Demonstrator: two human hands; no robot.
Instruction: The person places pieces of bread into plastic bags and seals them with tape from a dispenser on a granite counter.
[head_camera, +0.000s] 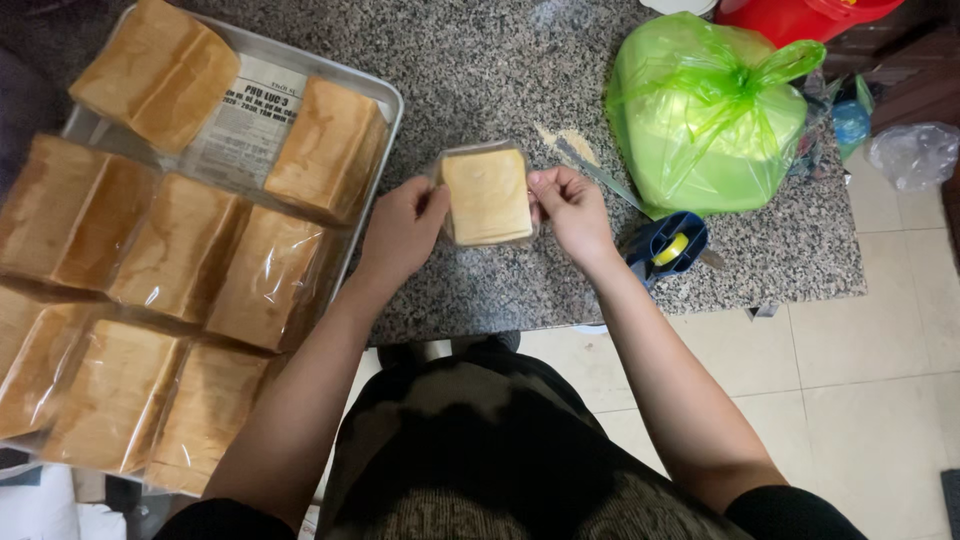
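Bagged bread loaf (487, 196): we are gripping its clear wrapper over the granite desk (500, 70), left hand (403, 228) and right hand (572, 208) fingers pinching opposite sides. Wrapped loaves are filling the metal tray (385, 95); a tape dispenser (667, 246) is lying nearby, the bag seemingly unsealed.

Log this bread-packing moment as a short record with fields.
surface: speckled granite counter
left hand: grips the left edge of the bagged bread loaf
right hand: grips its right edge
loaf state: end-on, in clear plastic, held over the counter
left of hands: metal tray with wrapped loaves
right of hands: knife, blue tape dispenser, tied green bag
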